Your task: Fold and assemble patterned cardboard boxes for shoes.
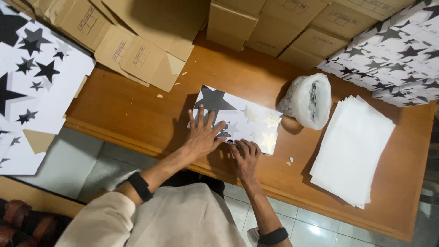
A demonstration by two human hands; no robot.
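A flat white box (249,118) printed with black and pale stars lies on the wooden table (137,114). My left hand (203,132) rests flat on its near left part, fingers spread. My right hand (246,158) presses its fingertips against the box's near edge, fingers curled; whether it pinches a flap I cannot tell.
A stack of white sheets (352,148) lies at the right. A clear plastic bag (311,100) of small items sits beside the box. Star-printed boxes (393,55) pile at the back right, brown cartons (151,41) along the back, flat star-printed card (32,87) at the left.
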